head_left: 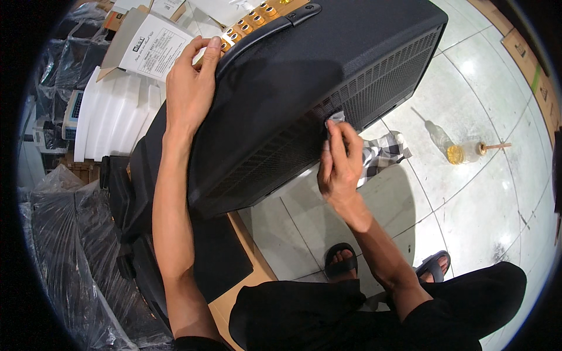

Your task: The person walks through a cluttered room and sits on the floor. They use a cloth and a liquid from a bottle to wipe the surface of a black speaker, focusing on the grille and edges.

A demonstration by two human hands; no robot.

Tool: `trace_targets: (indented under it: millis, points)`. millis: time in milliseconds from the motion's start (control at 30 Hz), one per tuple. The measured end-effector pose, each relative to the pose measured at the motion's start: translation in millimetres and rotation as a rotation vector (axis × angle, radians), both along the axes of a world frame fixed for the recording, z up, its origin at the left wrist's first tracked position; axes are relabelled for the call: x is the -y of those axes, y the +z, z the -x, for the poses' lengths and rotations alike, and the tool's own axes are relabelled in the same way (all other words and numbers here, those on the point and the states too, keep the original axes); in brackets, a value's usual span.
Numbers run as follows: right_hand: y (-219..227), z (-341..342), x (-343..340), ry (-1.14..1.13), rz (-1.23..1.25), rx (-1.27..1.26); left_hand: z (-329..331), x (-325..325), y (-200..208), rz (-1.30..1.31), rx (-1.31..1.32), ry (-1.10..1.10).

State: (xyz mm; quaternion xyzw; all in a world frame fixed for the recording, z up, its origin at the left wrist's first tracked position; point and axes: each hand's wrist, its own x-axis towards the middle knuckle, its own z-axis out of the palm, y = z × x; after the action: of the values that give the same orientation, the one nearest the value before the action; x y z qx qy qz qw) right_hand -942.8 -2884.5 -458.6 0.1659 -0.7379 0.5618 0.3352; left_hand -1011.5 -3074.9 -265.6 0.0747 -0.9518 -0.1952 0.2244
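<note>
A large black box-shaped loudspeaker cabinet with a perforated metal grille (328,76) lay tilted before the person. The right hand (339,164) pressed a checked black-and-white cloth (380,153) against the grille's lower edge, fingers together and pinched on the fabric, the rest of it hanging below the hand. The left hand (190,88) rested on the cabinet's top corner, fingers spread and curled over the edge near a row of gold-coloured knobs (249,23). Beyond lay a pale tiled floor (468,193) with a clear plastic bottle of yellow liquid (453,149); white foam blocks (114,120) stood at left.

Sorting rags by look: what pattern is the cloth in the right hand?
Black-and-white check on the cloth, seen in the head view.
</note>
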Motion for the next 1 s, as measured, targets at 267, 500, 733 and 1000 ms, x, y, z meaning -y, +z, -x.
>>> trace_targets:
  millis: [267, 500, 733, 1000]
  points:
    - [18, 3, -5, 0.006, 0.228, 0.099, -2, 1, -3, 0.028, -0.032, 0.022]
    - [18, 31, -33, -0.1, 0.04, -0.123, 2, -6, -1, 0.056, -0.041, -0.068]
    - [7, 19, -2, -0.071, 0.091, -0.101, -5, 1, 0, 0.06, 0.012, -0.016]
    - [26, 26, -7, -0.132, 0.267, 0.001, -8, -4, 0, -0.028, 0.009, -0.053]
